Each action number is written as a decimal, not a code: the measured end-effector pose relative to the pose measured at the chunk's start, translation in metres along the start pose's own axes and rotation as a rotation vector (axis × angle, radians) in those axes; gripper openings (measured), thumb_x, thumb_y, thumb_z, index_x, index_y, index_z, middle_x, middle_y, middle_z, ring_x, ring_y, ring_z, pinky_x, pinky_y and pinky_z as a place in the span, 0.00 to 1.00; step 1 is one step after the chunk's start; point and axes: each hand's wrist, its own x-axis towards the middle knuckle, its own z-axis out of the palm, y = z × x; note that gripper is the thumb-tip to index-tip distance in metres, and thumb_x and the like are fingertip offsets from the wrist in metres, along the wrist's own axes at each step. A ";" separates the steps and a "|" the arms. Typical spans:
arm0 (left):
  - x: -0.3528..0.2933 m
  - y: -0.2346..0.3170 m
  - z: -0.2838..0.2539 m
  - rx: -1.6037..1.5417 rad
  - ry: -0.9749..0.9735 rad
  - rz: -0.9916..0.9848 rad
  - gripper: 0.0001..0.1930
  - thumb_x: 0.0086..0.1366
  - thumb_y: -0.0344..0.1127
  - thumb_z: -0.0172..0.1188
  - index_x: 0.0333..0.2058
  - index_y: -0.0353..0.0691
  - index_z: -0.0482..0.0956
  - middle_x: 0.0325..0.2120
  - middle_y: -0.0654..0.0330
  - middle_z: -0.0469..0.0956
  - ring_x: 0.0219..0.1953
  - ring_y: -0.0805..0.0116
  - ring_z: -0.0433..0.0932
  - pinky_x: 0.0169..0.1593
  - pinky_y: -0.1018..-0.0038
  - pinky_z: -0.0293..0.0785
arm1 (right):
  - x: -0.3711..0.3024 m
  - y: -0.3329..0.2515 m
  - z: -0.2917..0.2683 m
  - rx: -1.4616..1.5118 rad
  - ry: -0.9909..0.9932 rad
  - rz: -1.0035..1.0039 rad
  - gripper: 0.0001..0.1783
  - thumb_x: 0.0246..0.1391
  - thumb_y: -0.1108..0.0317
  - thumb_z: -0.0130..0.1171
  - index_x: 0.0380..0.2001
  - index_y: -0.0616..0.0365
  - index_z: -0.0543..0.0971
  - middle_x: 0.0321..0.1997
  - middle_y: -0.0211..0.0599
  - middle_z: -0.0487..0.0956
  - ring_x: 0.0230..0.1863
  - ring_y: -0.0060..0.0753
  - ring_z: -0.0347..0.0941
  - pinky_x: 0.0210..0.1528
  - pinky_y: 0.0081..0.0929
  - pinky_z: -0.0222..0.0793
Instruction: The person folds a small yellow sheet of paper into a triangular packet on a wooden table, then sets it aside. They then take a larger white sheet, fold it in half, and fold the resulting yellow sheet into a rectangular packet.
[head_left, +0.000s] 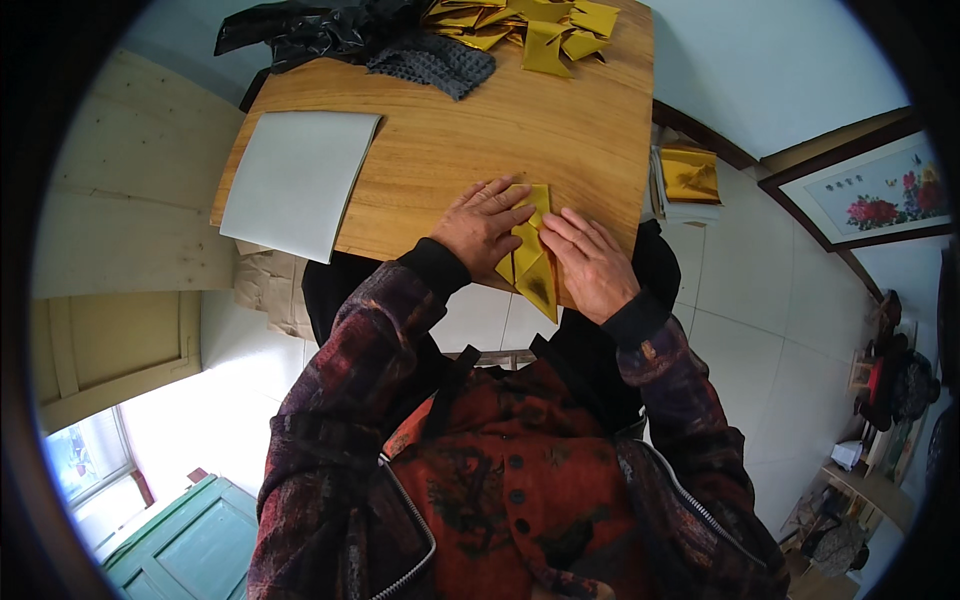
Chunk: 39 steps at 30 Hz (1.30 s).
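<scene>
A sheet of gold foil paper [535, 272], folded to a point at its near end, lies on the wooden table [450, 140] and juts past the front edge. My left hand [482, 228] rests flat on its left side, fingers stretched out and pressing it down. On the other side my right hand [592, 262] lies with its fingers extended along the paper's right edge. The palms' undersides are hidden. Several folded gold foil pieces [545, 45] are heaped at the table's far end.
A stack of pale sheets [300, 180] lies at the table's left. Black plastic [300, 35] and a dark grey textured cloth [435, 62] sit at the far left. Right of the table is a pile with gold foil paper [690, 175] on top. A framed flower picture [870, 190] leans farther right.
</scene>
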 end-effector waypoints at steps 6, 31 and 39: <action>-0.001 0.000 -0.005 0.001 -0.048 -0.027 0.27 0.57 0.36 0.63 0.57 0.49 0.74 0.65 0.58 0.63 0.68 0.57 0.59 0.68 0.58 0.54 | 0.001 -0.010 0.005 -0.003 -0.119 0.041 0.35 0.54 0.48 0.60 0.63 0.50 0.68 0.72 0.33 0.58 0.74 0.40 0.48 0.71 0.51 0.46; 0.001 0.001 -0.014 -0.058 -0.131 -0.062 0.28 0.57 0.39 0.63 0.58 0.49 0.73 0.67 0.58 0.61 0.70 0.60 0.55 0.70 0.56 0.49 | -0.030 -0.036 -0.013 0.086 -0.219 -0.008 0.39 0.45 0.47 0.66 0.62 0.39 0.70 0.73 0.41 0.54 0.75 0.51 0.40 0.71 0.57 0.43; -0.021 0.019 -0.012 -0.020 -0.156 -0.016 0.28 0.59 0.43 0.63 0.59 0.51 0.72 0.67 0.58 0.60 0.70 0.60 0.56 0.69 0.53 0.50 | -0.043 -0.036 0.017 -0.115 0.023 -0.063 0.27 0.53 0.71 0.55 0.58 0.43 0.74 0.68 0.22 0.65 0.73 0.41 0.52 0.70 0.52 0.49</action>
